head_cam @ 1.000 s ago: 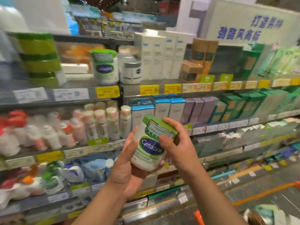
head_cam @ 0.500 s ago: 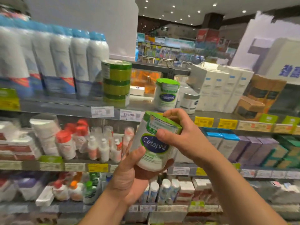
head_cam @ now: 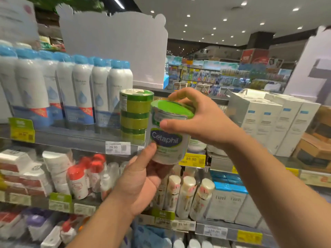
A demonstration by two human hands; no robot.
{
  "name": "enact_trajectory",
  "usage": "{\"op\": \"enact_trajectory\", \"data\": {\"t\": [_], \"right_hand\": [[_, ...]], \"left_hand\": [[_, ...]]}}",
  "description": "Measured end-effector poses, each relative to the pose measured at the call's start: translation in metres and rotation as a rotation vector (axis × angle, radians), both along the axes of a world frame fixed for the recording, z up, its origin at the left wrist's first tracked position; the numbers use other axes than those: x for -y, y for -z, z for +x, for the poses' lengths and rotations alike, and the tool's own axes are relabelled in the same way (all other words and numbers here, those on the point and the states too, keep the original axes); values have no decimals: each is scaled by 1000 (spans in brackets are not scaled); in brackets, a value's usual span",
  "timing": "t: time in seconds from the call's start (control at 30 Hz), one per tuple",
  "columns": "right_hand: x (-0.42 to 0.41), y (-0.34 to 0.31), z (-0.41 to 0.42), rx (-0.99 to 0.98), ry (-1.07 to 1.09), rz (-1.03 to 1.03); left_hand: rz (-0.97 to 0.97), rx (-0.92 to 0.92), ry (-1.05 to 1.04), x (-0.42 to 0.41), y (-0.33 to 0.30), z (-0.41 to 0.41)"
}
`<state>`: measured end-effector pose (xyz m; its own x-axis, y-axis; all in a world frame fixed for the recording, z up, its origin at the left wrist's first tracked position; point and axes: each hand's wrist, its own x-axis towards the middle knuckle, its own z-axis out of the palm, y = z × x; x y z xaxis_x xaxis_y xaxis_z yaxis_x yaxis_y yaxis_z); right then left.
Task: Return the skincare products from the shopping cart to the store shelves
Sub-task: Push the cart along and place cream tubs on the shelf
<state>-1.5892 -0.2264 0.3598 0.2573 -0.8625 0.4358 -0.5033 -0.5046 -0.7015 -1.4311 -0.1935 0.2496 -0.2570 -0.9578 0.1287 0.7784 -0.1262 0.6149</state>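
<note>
Green-lidded Cetaphil jar (head_cam: 166,135), left hand (head_cam: 143,178) beneath, right fingers (head_cam: 180,97) over lid (upright).

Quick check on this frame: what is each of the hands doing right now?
Left hand: holds the Cetaphil jar from below, thumb on its front.
Right hand: grips the jar's green lid from above.

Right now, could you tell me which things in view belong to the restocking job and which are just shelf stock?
In the job:
Cetaphil jar
left hand, cupping its base
right hand, gripping its lid
top shelf

Just there:
blue-capped spray cans
stacked green tins
white boxes
red-capped bottles
</note>
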Motion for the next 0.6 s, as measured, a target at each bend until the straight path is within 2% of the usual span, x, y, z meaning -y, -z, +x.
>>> {"op": "enact_trajectory", "data": {"t": [0.17, 0.6], "right_hand": [[25, -22, -4, -107, -45, 28], [72, -53, 2, -217, -76, 130]], "left_hand": [[78, 140, -58, 15, -13, 7], [236, 161, -33, 37, -34, 16]]}}
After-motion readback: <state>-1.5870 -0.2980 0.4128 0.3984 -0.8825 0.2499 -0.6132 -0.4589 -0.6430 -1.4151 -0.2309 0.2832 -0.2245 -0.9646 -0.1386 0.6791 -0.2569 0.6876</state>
